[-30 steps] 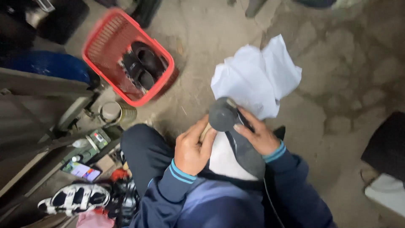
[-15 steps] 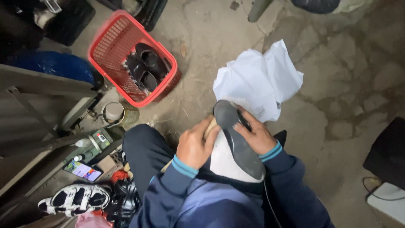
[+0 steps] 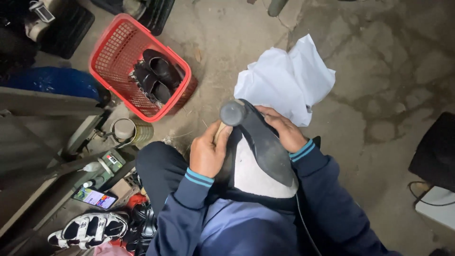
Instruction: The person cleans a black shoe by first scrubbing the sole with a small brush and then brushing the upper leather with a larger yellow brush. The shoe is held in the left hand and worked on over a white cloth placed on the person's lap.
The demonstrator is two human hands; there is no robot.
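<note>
A black high-heeled shoe (image 3: 265,142) lies sole-up on my lap, its round heel tip pointing away from me. My left hand (image 3: 209,150) grips the heel end from the left, fingers curled around it. From the right, my right hand (image 3: 283,131) holds the shoe's side, partly hidden behind the sole. Under the shoe a white cloth (image 3: 251,173) covers my lap. Both sleeves are dark blue with light blue stripes at the cuffs.
A red plastic basket (image 3: 113,57) with dark shoes stands at upper left. White crumpled fabric (image 3: 289,80) lies on the concrete ahead. A tin can (image 3: 125,130), a phone (image 3: 95,196), a black-and-white sandal (image 3: 87,229) and metal bars sit left. A dark box (image 3: 436,151) is at right.
The shoe's heel has tipped slightly left and up in my hands. My grip stays much the same, and the view has shifted a little.
</note>
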